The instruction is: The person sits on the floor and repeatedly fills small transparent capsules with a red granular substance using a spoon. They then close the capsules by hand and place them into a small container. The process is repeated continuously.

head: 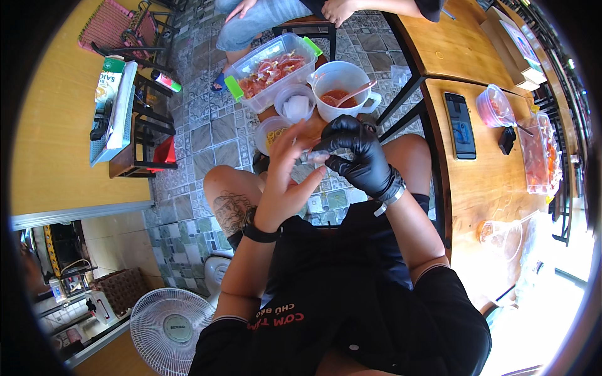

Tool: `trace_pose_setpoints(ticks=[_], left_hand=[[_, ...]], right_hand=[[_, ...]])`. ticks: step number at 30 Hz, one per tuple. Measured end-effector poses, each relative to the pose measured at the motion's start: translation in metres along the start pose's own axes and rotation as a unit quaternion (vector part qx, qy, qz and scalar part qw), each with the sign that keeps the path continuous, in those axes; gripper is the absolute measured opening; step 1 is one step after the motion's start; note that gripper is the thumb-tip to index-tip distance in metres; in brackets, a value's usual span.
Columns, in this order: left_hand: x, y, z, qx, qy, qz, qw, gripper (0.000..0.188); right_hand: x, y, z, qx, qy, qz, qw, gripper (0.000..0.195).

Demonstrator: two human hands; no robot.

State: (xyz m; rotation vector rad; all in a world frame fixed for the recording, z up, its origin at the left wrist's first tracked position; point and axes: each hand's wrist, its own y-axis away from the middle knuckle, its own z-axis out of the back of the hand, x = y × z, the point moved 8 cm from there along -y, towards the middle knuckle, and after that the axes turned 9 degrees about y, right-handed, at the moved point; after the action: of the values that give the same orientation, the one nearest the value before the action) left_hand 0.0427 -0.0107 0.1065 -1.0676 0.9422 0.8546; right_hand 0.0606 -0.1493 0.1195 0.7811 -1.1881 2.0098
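Note:
My right hand, in a black glove, pinches a small clear plastic bag between thumb and fingertips. Bare and slightly blurred, my left hand is beside it with thumb and fingers spread; I cannot tell whether it touches the bag. Beyond the hands is a white plastic pitcher of red sauce with a pink ladle in it. Left of the pitcher sits a round tub holding white pieces. A tub of yellow rubber bands is partly hidden by my left hand.
A clear bin with green clips holds several tied bags of red sauce. Another person's leg is behind it. The wooden table at right bears a phone and a tub. A fan stands lower left.

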Motion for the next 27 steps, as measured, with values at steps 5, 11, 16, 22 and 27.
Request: trace_pose_setpoints(ticks=[5, 11, 16, 22, 27], left_hand=[[0.02, -0.002, -0.007, 0.112, 0.044, 0.012, 0.993, 0.012], [0.055, 0.026, 0.012, 0.109, 0.073, 0.06, 0.99, 0.011], [0.131, 0.066, 0.048, -0.112, 0.125, 0.17, 0.971, 0.011], [0.234, 0.103, 0.062, -0.262, 0.31, 0.32, 0.856, 0.011], [0.265, 0.097, 0.066, -0.221, 0.277, 0.254, 0.9, 0.012]], right_hand=[[-0.025, 0.006, -0.018, 0.146, -0.064, 0.024, 0.987, 0.021], [-0.054, 0.009, -0.057, 0.296, -0.129, -0.047, 0.945, 0.019], [-0.129, -0.02, -0.102, 0.254, 0.052, -0.072, 0.963, 0.02], [-0.201, -0.045, -0.216, 0.328, 0.349, -0.077, 0.874, 0.018], [-0.216, -0.049, -0.245, 0.329, 0.395, -0.021, 0.857, 0.02]])
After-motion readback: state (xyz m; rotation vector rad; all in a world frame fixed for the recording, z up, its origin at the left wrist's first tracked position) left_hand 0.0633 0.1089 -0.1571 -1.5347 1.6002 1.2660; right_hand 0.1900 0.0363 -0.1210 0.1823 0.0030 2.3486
